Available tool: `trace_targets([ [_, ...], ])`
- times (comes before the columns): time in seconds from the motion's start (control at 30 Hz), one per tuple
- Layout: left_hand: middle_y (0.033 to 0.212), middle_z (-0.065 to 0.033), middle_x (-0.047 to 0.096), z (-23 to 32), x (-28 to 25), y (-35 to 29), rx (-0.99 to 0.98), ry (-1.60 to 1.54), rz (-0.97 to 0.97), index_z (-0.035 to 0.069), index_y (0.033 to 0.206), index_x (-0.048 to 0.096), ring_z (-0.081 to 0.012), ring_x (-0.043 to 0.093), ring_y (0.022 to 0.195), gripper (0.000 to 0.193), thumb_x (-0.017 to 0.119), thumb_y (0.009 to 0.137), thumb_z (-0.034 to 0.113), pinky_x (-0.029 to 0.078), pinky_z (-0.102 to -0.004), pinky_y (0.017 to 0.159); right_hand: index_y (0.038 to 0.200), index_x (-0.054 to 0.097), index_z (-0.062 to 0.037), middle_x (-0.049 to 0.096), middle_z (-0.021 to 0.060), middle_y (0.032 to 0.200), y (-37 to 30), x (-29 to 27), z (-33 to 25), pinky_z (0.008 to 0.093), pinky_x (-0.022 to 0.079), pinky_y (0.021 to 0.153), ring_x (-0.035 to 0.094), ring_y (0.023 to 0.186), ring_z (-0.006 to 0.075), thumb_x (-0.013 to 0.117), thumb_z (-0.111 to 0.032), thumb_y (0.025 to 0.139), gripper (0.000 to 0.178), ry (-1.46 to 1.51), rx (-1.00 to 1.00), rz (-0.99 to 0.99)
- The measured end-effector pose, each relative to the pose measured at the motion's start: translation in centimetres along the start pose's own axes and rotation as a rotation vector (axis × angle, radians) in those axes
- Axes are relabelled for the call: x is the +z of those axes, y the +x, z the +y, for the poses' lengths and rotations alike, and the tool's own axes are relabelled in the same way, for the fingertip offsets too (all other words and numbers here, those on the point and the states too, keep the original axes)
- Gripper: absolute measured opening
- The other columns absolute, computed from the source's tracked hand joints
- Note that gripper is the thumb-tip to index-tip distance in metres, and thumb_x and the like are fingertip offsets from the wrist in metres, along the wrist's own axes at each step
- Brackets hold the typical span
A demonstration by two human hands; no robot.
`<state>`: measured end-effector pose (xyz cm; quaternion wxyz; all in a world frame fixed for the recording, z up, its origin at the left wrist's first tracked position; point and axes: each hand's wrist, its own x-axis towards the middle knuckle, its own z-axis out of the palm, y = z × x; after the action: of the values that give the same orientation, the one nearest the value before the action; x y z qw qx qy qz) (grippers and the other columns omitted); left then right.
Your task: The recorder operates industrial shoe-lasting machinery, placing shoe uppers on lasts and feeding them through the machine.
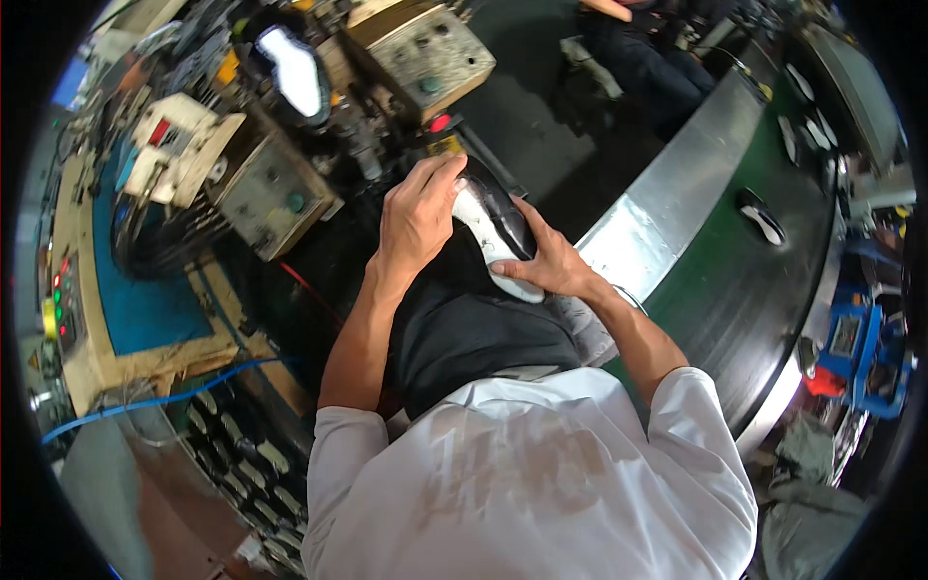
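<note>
Over my lap I hold a black shoe [480, 220] at a slant, its long white underside turned up toward me and its glossy black side to the right. My left hand [420, 215] lies against the far end, with its fingers pressed together over the tip. Around the near end wraps my right hand [556, 259], the thumb on the white underside and the fingers along the black side. Some fingertips are hidden behind the shoe. Just beyond my left hand, in a machine [362, 155], sits another piece with a white underside [293, 72].
Control boxes [271, 198] stand at the front left, beside a workbench with a blue mat [145, 280]. To my right runs a dark green conveyor [715, 300] with a metal edge [677, 213], carrying a black-and-white shoe [762, 217]. A person [648, 58] sits at the far right.
</note>
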<state>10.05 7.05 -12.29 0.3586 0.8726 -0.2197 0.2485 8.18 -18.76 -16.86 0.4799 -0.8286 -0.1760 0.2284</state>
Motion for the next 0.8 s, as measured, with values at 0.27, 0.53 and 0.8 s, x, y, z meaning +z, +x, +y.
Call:
trace_targets([
  [0.27, 0.165, -0.0203, 0.052, 3.4, -9.5, -4.5, -0.262, -0.447, -0.157, 0.000, 0.169, 0.036, -0.0332, 0.049, 0.154, 0.095, 0.082, 0.085, 0.009, 0.033, -0.0451, 0.130, 0.173, 0.019, -0.0067, 0.050, 0.0285, 0.154, 4.3, 5.1, -2.5, 0.0497, 0.048, 0.117, 0.055, 0.139, 0.0479, 0.094, -0.014, 0.080, 0.119, -0.078, -0.391, 0.138],
  [0.53, 0.142, -0.0182, 0.068, 5.5, -5.1, -7.4, -0.462, -0.462, 0.042, 0.001, 0.143, 0.060, -0.0324, 0.066, 0.133, 0.068, 0.083, 0.079, 0.006, 0.050, -0.0421, 0.115, 0.172, 0.019, -0.0063, 0.048, 0.0311, 0.151, 3.9, 10.0, 1.8, 0.0549, 0.051, 0.111, 0.056, 0.132, 0.0533, 0.092, -0.002, 0.075, 0.122, -0.081, -0.668, 0.228],
  [0.8, 0.138, -0.0179, 0.069, 5.8, -4.2, -7.2, -0.429, -0.449, 0.056, 0.001, 0.139, 0.061, -0.0327, 0.067, 0.130, 0.063, 0.080, 0.079, 0.002, 0.051, -0.0429, 0.115, 0.171, 0.020, -0.0060, 0.048, 0.0312, 0.149, 3.8, 10.4, 2.5, 0.0547, 0.052, 0.110, 0.056, 0.131, 0.0531, 0.093, -0.004, 0.076, 0.120, -0.055, -0.739, 0.292],
])
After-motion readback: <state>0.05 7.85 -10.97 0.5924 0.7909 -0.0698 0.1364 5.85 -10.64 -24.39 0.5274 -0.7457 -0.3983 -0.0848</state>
